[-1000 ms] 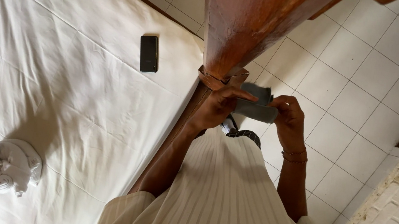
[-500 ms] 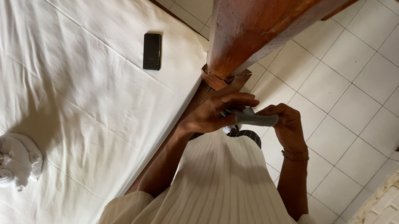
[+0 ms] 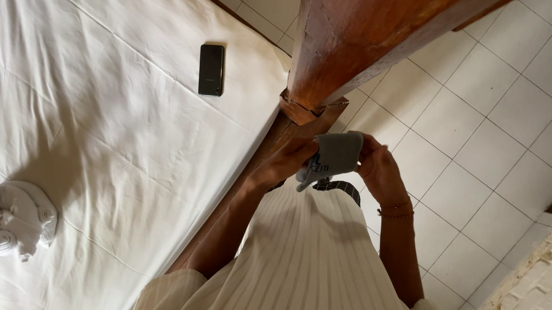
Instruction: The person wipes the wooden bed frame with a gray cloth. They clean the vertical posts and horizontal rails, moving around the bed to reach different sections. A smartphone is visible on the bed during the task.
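Both hands pinch a grey cloth (image 3: 336, 154) in front of the body, left hand (image 3: 293, 163) at one edge, right hand (image 3: 377, 170) at the other, beside the wooden bedpost (image 3: 355, 37). It looks soft, light and limp; gripping its edges suits it best.

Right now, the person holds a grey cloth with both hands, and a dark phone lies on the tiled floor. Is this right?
Not quite. The phone lies on the white bed sheet, not on the tiled floor. The rest holds: both hands, left and right, hold the grey cloth. The head view shows it.
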